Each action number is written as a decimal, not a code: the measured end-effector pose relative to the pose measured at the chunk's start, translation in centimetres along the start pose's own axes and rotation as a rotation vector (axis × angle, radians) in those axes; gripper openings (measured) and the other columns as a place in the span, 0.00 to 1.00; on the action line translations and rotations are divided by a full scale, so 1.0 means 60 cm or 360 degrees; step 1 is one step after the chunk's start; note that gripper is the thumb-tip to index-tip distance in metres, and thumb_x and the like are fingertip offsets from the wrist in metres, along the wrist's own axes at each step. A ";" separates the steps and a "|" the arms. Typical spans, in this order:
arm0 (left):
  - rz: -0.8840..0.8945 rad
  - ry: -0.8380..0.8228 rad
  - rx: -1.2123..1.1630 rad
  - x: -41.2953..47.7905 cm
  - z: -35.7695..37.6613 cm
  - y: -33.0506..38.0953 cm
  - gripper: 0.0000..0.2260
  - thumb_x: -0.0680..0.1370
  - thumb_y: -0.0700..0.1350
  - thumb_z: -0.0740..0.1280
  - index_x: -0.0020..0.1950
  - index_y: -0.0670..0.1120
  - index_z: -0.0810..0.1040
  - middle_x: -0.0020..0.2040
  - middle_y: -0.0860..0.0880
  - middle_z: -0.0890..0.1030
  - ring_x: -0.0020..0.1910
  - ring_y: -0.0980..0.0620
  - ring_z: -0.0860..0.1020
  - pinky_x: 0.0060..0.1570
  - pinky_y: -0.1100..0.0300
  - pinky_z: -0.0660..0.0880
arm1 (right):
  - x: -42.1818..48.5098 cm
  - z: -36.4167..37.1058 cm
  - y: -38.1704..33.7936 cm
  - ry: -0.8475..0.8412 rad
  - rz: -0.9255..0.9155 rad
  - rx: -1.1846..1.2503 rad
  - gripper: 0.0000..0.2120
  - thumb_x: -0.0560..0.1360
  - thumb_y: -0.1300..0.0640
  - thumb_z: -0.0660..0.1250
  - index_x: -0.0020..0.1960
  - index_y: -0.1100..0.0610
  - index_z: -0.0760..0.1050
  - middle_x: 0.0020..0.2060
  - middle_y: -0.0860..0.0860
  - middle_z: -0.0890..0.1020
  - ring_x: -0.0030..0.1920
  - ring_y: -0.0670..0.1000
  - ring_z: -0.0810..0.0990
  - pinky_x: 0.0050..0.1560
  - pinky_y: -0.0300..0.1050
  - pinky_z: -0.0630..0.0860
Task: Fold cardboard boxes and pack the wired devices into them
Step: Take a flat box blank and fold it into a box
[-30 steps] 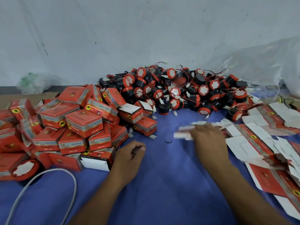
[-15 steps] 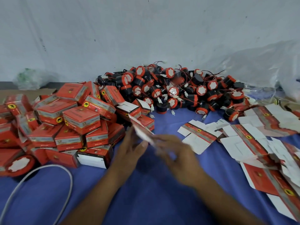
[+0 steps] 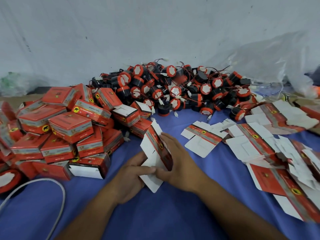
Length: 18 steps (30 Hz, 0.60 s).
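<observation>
Fingers (image 3: 147, 170) of the left hand (image 3: 131, 175) curl round the lower white flap of a flat carton (image 3: 153, 149). The right hand (image 3: 180, 161) lies with straight fingers along its red printed side, thumb pinching the flap from the front. The carton stands tilted on edge over the blue cloth (image 3: 155, 215), unfolded and holding nothing. A white cable (image 3: 59, 196) loops at the near left. Left of the hands lies a heap of folded boxes (image 3: 69, 125); most are closed, so their contents are hidden. To the right, flat cartons (image 3: 256, 142) lie spread, overlapping. Farther back sits the pile of wired devices (image 3: 173, 90), loose, against the white wall (image 3: 155, 32).
</observation>
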<state>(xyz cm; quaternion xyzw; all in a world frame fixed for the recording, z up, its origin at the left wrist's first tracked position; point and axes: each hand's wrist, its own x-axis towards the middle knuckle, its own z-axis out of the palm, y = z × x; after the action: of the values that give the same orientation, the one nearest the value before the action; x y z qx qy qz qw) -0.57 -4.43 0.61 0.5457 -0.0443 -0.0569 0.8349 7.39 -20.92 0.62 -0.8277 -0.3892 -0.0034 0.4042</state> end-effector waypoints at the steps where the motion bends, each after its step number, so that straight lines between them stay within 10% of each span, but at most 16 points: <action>1: 0.0011 0.0007 0.0037 0.001 0.001 -0.002 0.25 0.71 0.32 0.64 0.68 0.46 0.77 0.65 0.40 0.79 0.63 0.39 0.78 0.58 0.49 0.78 | 0.001 -0.002 -0.005 -0.0013 0.0012 0.0048 0.44 0.71 0.44 0.73 0.80 0.50 0.56 0.76 0.40 0.61 0.74 0.36 0.59 0.67 0.22 0.56; 5: 0.0163 0.0234 0.0370 0.003 0.006 -0.004 0.34 0.67 0.29 0.62 0.72 0.52 0.71 0.64 0.48 0.81 0.62 0.48 0.79 0.52 0.57 0.78 | 0.000 -0.011 -0.023 0.0065 0.0063 0.0078 0.34 0.70 0.55 0.65 0.74 0.42 0.61 0.59 0.38 0.75 0.60 0.45 0.76 0.52 0.27 0.74; 10: 0.0340 0.0428 0.0736 0.005 0.001 -0.006 0.47 0.69 0.26 0.62 0.71 0.74 0.59 0.67 0.58 0.77 0.63 0.57 0.77 0.52 0.59 0.78 | 0.001 -0.003 -0.021 0.0176 -0.0126 -0.0763 0.30 0.75 0.53 0.64 0.76 0.52 0.64 0.63 0.50 0.79 0.54 0.55 0.80 0.45 0.50 0.80; 14: 0.0391 0.0553 0.0697 0.003 0.000 -0.005 0.41 0.73 0.24 0.62 0.73 0.64 0.64 0.67 0.55 0.77 0.63 0.54 0.78 0.54 0.59 0.79 | 0.005 0.008 -0.012 0.0060 -0.0010 -0.0787 0.23 0.78 0.54 0.63 0.72 0.55 0.70 0.68 0.51 0.77 0.62 0.56 0.78 0.57 0.54 0.78; 18: 0.0455 0.0658 0.0739 0.004 0.005 -0.004 0.32 0.76 0.32 0.70 0.70 0.61 0.65 0.67 0.55 0.77 0.56 0.53 0.82 0.50 0.58 0.80 | 0.009 -0.001 -0.007 0.0290 -0.0278 -0.0858 0.18 0.65 0.66 0.77 0.55 0.62 0.82 0.43 0.54 0.85 0.36 0.58 0.84 0.29 0.51 0.80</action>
<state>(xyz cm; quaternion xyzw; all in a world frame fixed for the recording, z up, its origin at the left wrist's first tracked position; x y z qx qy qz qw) -0.38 -4.86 0.49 0.7094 0.0381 0.1843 0.6792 7.53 -20.44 1.10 -0.8649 -0.4060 -0.2157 0.2013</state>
